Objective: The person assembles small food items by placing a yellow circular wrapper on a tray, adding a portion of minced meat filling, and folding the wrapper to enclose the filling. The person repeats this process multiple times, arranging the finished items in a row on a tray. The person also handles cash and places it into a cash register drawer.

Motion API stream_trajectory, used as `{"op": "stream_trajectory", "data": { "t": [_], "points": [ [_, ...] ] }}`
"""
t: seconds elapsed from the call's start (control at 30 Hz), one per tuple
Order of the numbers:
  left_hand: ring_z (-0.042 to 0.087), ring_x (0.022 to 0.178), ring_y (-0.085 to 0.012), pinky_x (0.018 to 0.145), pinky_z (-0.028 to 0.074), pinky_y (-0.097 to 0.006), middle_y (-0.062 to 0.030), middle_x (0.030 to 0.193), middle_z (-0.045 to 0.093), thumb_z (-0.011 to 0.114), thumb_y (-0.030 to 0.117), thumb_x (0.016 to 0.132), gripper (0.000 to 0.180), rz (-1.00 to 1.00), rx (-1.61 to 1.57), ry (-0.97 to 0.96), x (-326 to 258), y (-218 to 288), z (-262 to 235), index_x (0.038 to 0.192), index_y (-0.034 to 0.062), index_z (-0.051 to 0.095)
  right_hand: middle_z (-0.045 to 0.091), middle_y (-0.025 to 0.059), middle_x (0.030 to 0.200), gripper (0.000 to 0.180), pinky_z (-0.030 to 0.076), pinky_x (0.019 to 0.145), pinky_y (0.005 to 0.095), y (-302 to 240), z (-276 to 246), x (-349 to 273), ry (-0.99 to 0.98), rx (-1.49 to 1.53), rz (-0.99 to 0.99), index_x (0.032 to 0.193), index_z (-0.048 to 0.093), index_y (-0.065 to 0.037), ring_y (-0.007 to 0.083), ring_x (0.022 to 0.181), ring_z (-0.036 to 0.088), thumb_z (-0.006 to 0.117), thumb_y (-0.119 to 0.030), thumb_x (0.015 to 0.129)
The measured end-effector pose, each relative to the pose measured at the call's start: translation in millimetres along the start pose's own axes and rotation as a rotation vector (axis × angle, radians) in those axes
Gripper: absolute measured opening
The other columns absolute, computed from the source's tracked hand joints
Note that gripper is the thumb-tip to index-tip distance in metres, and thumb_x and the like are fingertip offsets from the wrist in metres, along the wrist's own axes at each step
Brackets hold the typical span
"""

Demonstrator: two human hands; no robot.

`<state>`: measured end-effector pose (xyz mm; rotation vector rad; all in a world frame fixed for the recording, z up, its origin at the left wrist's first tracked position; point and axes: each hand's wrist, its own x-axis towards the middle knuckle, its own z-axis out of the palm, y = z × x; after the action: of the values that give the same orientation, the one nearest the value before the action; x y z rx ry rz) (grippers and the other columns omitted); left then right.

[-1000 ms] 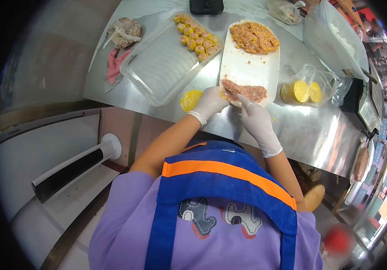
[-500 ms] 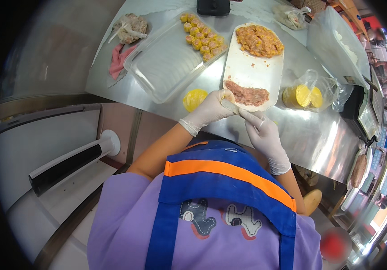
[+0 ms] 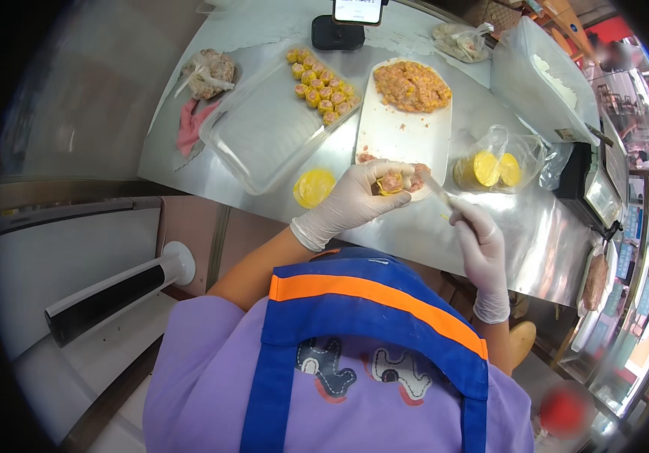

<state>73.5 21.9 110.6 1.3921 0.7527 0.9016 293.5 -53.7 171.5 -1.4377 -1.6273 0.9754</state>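
My left hand (image 3: 346, 202), in a white glove, curls around a small open-topped dumpling (image 3: 390, 183) with a yellow wrapper and pink meat showing. Gloved too, my right hand (image 3: 482, 245) pinches the handle of a small flat spatula (image 3: 436, 187), its blade end beside the dumpling. Behind both hands lies a long white tray (image 3: 392, 142). Orange-coloured filling (image 3: 414, 86) is heaped at its far end, and pinkish minced meat (image 3: 420, 172) at the near end is partly hidden by my left hand. Yellow round wrappers (image 3: 313, 187) lie left of that hand.
A clear plastic tray (image 3: 245, 155) holds rows of yellow dumplings (image 3: 324, 87). Right of the white tray sits a bag of yellow wrappers (image 3: 487, 167). A tied bag (image 3: 211, 74), pink cloth (image 3: 190, 128), phone stand (image 3: 337, 34), large plastic bin (image 3: 543, 75) and dark scale (image 3: 577, 185) surround the work area.
My hands have drawn apart; the right has moved right and slightly down with the spatula. The dumpling in my left hand now shows. The whole view has shifted slightly.
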Motion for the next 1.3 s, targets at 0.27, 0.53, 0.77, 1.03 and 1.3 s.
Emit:
{"op": "stream_trajectory", "data": {
  "t": [0.27, 0.53, 0.77, 1.03, 1.3],
  "points": [
    [0.05, 0.068, -0.0048, 0.06, 0.044, -0.023, 0.0018, 0.07, 0.057, 0.078, 0.007, 0.076, 0.021, 0.087, 0.196, 0.065, 16.9, 23.3, 4.3, 0.075, 0.0044, 0.057, 0.061, 0.0098, 0.079, 0.039, 0.049, 0.062, 0.0324, -25.4, 17.3, 10.9, 0.035, -0.363, -0.221, 0.109, 0.068, -0.011, 0.0248, 0.068, 0.061, 0.058, 0.004, 0.075],
    [0.053, 0.079, -0.0052, 0.069, 0.046, -0.02, -0.0008, 0.096, 0.059, 0.069, 0.004, 0.082, 0.039, -0.188, -0.016, 0.104, -8.5, -17.3, -14.9, 0.116, 0.0014, 0.05, 0.064, 0.0119, 0.081, 0.028, 0.05, 0.067, 0.0346, -11.7, -10.5, 2.6, -0.056, -0.364, 0.091, 0.106, 0.068, -0.009, 0.029, 0.073, 0.063, 0.055, -0.004, 0.082],
    [0.055, 0.082, -0.0061, 0.072, 0.047, -0.02, -0.0002, 0.094, 0.061, 0.068, 0.005, 0.084, 0.019, -0.218, -0.12, 0.045, -21.9, -1.9, -15.8, 0.101, 0.0023, 0.06, 0.066, 0.0159, 0.09, 0.023, 0.051, 0.073, 0.0358, -20.9, 18.8, 23.0, -0.06, -0.202, -0.014, 0.107, 0.063, -0.005, 0.0306, 0.078, 0.065, 0.053, -0.005, 0.087],
    [0.055, 0.081, -0.0069, 0.073, 0.045, -0.023, -0.0004, 0.086, 0.061, 0.07, 0.001, 0.079, 0.01, -0.045, 0.044, 0.053, -14.9, 17.2, -16.7, 0.084, 0.0039, 0.062, 0.062, 0.0103, 0.077, 0.03, 0.048, 0.06, 0.0295, -35.5, 22.3, 27.9, -0.064, -0.284, -0.274, 0.107, 0.068, -0.007, 0.023, 0.066, 0.061, 0.064, 0.0, 0.078],
    [0.056, 0.071, -0.0137, 0.066, 0.045, -0.029, -0.0076, 0.074, 0.059, 0.075, 0.009, 0.071, 0.019, -0.079, 0.201, -0.009, -20.8, 9.1, -23.2, 0.079, 0.0002, 0.061, 0.056, 0.0051, 0.069, 0.03, 0.045, 0.051, 0.0331, -24.0, 9.1, 22.7, -0.085, -0.454, -0.406, 0.102, 0.072, -0.015, 0.0224, 0.059, 0.057, 0.068, -0.004, 0.075]
  ]
}}
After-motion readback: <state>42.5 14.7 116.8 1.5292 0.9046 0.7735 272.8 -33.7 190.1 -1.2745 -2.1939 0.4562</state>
